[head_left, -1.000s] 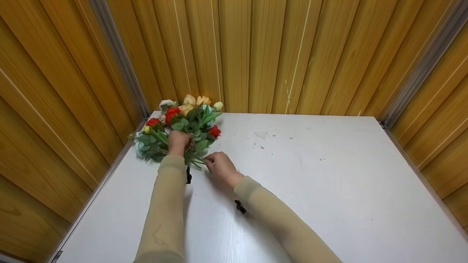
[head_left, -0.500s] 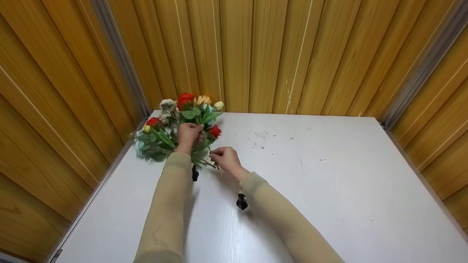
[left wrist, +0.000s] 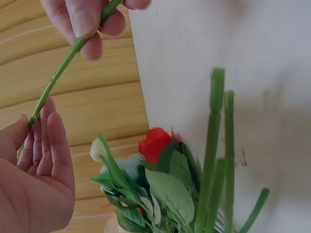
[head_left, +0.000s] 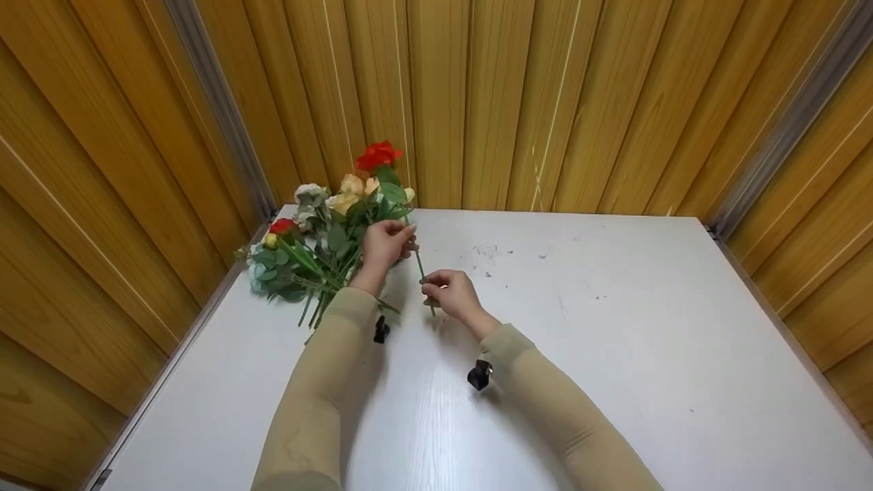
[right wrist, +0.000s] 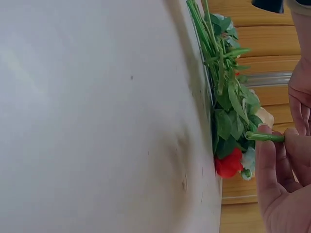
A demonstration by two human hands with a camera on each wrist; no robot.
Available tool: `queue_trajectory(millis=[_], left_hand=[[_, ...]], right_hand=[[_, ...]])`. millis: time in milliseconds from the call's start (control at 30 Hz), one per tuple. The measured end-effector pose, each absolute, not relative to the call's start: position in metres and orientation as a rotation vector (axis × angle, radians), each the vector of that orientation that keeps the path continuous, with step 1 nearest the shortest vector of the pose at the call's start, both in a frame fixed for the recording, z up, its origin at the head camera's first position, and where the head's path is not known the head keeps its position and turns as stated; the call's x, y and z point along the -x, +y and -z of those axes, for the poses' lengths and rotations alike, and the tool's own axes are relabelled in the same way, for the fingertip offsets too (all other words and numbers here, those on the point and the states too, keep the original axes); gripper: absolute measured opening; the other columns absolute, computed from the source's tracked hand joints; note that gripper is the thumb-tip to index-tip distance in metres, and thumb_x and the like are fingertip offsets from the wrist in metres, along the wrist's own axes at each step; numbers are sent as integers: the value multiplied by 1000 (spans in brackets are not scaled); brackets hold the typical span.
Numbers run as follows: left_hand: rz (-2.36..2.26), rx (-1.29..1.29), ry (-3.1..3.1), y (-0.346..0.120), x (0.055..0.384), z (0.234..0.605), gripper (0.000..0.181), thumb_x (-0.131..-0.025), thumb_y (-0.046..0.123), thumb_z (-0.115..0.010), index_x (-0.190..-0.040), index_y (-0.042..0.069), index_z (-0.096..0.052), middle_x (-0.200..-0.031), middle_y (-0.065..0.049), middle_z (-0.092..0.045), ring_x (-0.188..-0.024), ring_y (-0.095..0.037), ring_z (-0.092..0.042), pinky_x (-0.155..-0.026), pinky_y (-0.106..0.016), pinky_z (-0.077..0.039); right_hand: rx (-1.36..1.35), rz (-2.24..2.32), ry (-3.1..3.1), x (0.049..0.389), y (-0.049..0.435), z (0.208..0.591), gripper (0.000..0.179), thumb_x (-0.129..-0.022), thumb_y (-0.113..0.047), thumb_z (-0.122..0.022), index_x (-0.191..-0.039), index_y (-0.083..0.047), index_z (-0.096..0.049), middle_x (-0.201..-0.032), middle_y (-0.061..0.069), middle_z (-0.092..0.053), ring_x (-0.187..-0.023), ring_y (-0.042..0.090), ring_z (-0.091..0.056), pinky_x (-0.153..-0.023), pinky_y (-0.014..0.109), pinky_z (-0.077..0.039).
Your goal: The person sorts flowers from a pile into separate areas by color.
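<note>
Beside the flower pile (head_left: 337, 237), left hand (head_left: 383, 247) and right hand (head_left: 455, 293) pinch the red flower's stem (head_left: 420, 262), likely light, springy, best held below its leaves (head_left: 393, 193).

Long beige sleeves (head_left: 307, 402), matching cuffs (head_left: 508, 345), black wrist devices (head_left: 479, 375)

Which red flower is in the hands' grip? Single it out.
The topmost red flower in the head view: left hand and right hand pinch its stem; the other red flowers lie in the pile.

No text, label, brand, number or sign can be read anywhere.
</note>
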State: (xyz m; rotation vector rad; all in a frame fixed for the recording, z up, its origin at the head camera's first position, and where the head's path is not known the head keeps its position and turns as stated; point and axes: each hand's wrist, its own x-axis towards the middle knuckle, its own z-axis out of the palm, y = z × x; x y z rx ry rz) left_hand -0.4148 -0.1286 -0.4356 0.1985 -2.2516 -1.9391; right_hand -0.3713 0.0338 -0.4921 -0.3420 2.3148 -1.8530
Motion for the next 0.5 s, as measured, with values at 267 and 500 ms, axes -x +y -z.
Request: queue_trajectory(millis=[267, 500], left_hand=[[1922, -91, -2357, -134, 395, 449, 28, -104, 18, -63, -120, -4, -69, -108, -22, -75, -96, -30, -76, -79, -38, -64], [1594, -300, -2518, -189, 378, 468, 30, -106, 23, -58, -118, -2, -70, -104, -17, -73, -92, -29, -67, -70, -29, -50]], right_hand=[[306, 1895, 2312, 373, 97, 491, 19, -98, -2, -67, -114, 8, -70, -96, 10, -72, -72, 9, -70, -71, 25, -62], [254, 1802, 2453, 366, 184, 485, 26, -100, -9, -66, -121, 7, -68, -101, 10, -72, -79, 8, -72, -73, 22, -61]])
